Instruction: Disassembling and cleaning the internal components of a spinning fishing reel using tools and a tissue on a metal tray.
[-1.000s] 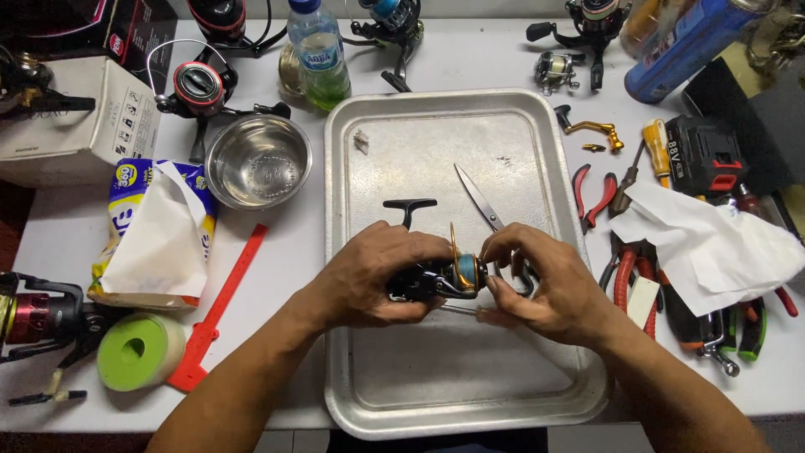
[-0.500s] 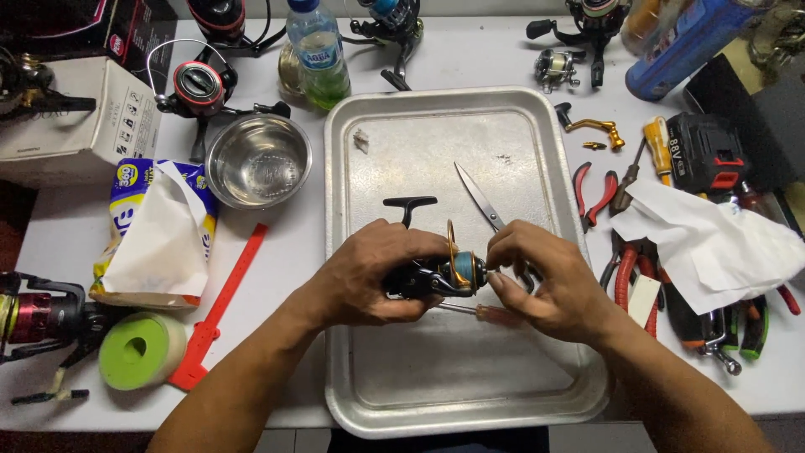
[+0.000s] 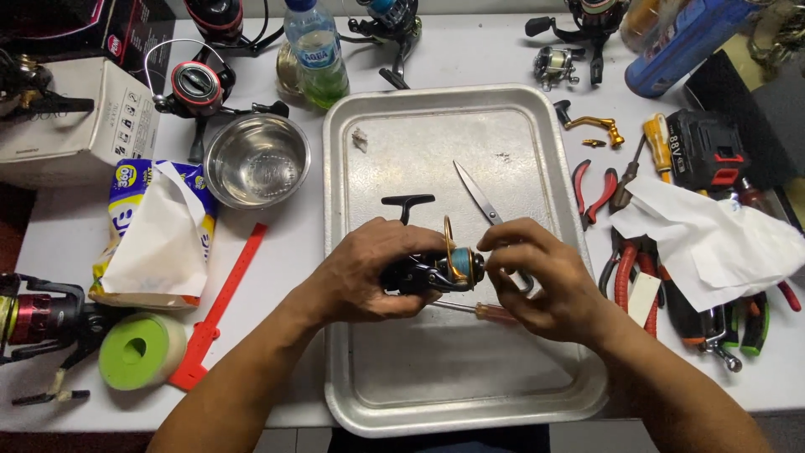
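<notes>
Reel point(image 3: 432, 270) sits as before over the tray point(image 3: 470, 394); my left hand point(image 3: 369, 273) grips its body, right hand point(image 3: 537, 281) fingers pinch the spool. I count one scissors point(image 3: 476, 195), one bowl point(image 3: 257, 161).

My left hand point(image 3: 369, 273) wraps the black body of a small fishing reel point(image 3: 432, 270) above the metal tray point(image 3: 470, 369) — my right hand point(image 3: 545, 281) pinches at its blue spool end. Scissors point(image 3: 476, 193) and a black handle point(image 3: 408, 204) lie in the tray beyond my grip. Left on the white surface point(image 3: 285, 335) sit a steel bowl point(image 3: 257, 161) and tissue pack point(image 3: 155, 235) — pliers point(image 3: 591, 186) lie right.
</notes>
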